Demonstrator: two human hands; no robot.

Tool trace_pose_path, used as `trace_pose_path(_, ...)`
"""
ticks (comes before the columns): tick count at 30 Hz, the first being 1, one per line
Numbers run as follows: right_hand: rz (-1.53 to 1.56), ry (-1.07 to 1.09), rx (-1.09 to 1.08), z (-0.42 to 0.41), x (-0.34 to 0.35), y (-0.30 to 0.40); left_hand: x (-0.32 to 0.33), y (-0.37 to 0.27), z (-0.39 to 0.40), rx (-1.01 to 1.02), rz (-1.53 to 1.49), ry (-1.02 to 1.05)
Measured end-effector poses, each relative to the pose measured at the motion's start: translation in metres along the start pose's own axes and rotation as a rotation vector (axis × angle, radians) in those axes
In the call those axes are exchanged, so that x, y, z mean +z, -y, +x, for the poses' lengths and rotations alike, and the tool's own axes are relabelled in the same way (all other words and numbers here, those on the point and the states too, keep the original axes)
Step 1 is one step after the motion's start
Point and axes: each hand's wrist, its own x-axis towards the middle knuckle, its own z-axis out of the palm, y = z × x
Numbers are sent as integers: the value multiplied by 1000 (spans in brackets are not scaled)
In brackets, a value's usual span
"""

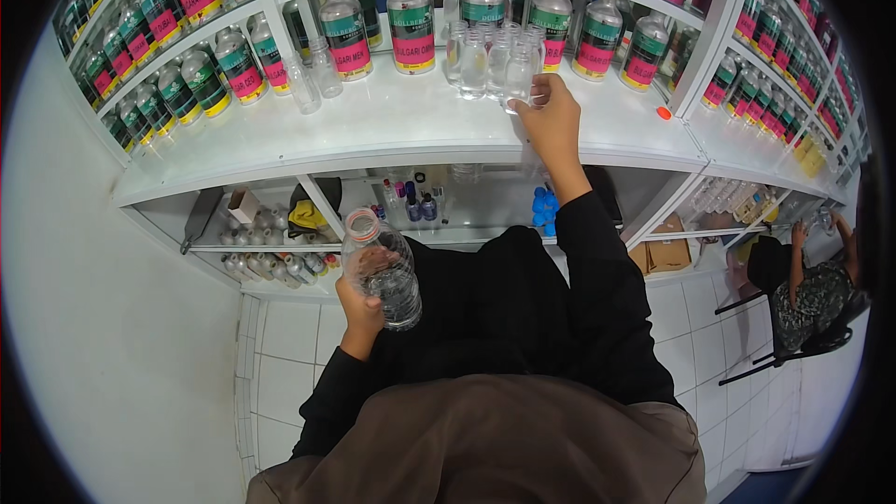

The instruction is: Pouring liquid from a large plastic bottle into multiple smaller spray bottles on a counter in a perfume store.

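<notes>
My left hand grips a large clear plastic bottle over my lap. Its mouth is uncapped, with an orange-red ring around the neck. On the white counter, the fingers of my right hand are around the side of a small clear bottle that stands upright. This bottle is at the front right of a tight cluster of several small clear bottles. Two more small clear bottles stand apart at the left, near a shelf upright.
Labelled metal bottles line the shelves behind the white counter. An orange-red cap lies at its right. Under it sit small vials, blue items and a cardboard box. Another person sits at the far right.
</notes>
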Motion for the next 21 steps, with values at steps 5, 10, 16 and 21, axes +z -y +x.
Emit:
trace_pose_path(5, -6, -28, -5, -1, 3, 0, 0, 3, -1, -21, 18, 0)
trace_pose_path(10, -23, -29, 13, -3, 4, 0, -1, 8, -3, -4, 4, -21)
trace_pose_path(16, -47, -49, -24, -2, 4, -3, -4, 15, -3, 4, -13, -31)
trace_pose_path(21, -75, -175, -174, -9, 3, -5, -6, 21, -1, -16, -43, -43)
